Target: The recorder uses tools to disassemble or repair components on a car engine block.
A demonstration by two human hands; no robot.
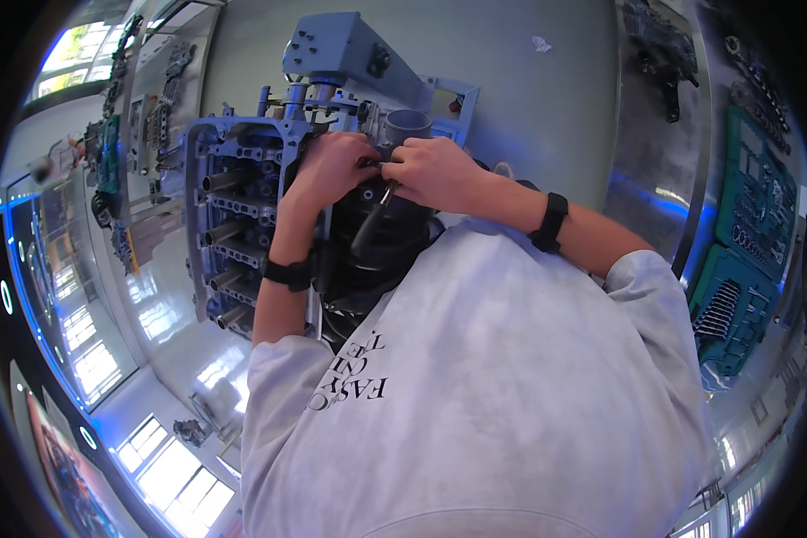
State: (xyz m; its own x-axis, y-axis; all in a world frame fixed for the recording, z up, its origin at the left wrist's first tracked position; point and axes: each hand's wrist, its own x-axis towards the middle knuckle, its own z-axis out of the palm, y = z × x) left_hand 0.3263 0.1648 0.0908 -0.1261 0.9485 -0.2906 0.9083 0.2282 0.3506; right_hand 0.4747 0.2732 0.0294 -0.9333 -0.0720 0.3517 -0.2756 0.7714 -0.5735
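Note:
An engine block [269,215] with a row of metal tubes stands in front of me on the left. At its right side, beside a grey round pipe opening [408,125], my two hands meet. My right hand [435,175] is closed around the upper end of a ratchet-like tool [365,231], with a metal shank and a black handle that slants down toward me. The tool's head is hidden by the fingers. My left hand [332,169] has its fingers curled against the engine, close to the right fingertips; what they pinch is hidden. Dark engine parts [372,269] sit below the hands.
A blue-grey stand arm [359,58] rises behind the engine. On the right, a bench [659,152] bears metal parts, and green tool cases [735,269] hold wrenches and sockets. More engine parts [166,108] lie on a left bench. A crumpled white scrap [541,44] lies on the floor.

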